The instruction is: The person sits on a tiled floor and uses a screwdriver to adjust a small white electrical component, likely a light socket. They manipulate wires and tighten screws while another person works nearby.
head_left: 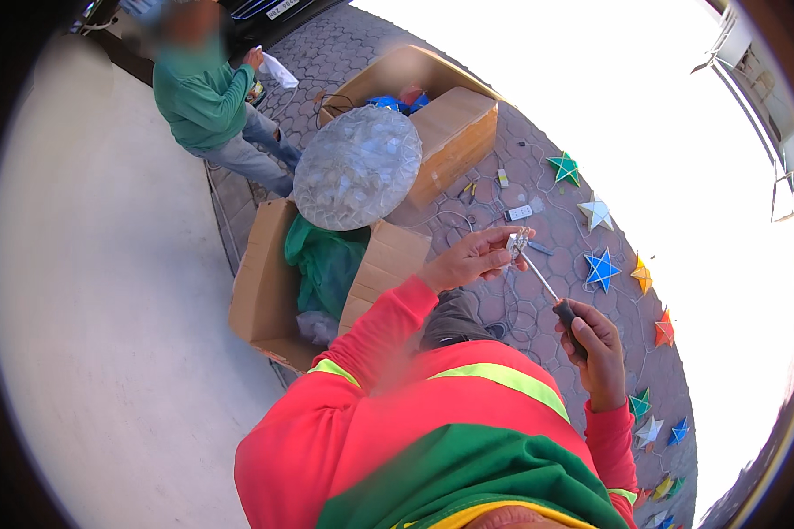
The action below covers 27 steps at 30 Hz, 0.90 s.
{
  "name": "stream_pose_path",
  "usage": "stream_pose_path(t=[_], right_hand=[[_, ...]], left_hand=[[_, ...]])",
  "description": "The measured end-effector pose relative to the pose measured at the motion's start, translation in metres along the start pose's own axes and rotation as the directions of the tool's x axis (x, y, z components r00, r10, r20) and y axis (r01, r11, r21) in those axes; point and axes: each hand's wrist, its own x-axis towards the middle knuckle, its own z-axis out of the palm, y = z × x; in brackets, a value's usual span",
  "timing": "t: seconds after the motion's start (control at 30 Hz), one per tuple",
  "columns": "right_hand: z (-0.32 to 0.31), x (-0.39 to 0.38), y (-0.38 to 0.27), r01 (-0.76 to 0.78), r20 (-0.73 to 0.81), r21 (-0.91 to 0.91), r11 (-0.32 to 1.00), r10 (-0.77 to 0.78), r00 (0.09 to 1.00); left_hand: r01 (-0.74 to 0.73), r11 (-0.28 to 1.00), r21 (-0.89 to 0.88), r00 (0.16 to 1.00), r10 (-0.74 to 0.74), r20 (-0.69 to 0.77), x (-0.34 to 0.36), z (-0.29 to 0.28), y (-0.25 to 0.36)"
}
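Note:
My left hand [472, 258] pinches a small whitish fitting with metal-looking bits [517, 245], too small to name exactly. A screwdriver [540, 278] with a black handle is gripped in my right hand [597, 346]. Its long shaft points up and left, and the tip meets or nearly meets the fitting; which of the two I cannot tell. Both hands are held in front of my body, above the paved ground.
Left of my hands stands an open cardboard box [269, 273] with green cloth inside. A round whitish disc [359, 167] leans by another box [457, 145]. Star lanterns, such as a blue one [602, 270], lie along the right with cords. A person in green [205, 101] stands far left. A power strip [519, 213] lies ahead.

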Motion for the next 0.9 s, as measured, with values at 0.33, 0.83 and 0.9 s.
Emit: stream_pose_path(t=[0.33,0.83,0.9], right_hand=[[0.001,0.001,0.004,-0.011,0.037,0.084,0.996,0.008,0.999],[-0.011,-0.01,0.01,-0.164,0.153,0.16,0.973,0.139,0.978],[-0.014,-0.01,0.006,-0.136,0.149,0.086,0.987,0.122,0.981]], left_hand=[[-0.061,0.995,0.079,0.997,0.065,-0.043,-0.003,0.006,0.006],[0.059,0.991,-0.119,0.998,-0.062,-0.018,-0.005,0.002,-0.001],[0.096,0.993,-0.061,0.995,-0.097,-0.014,-0.004,0.001,0.003]])
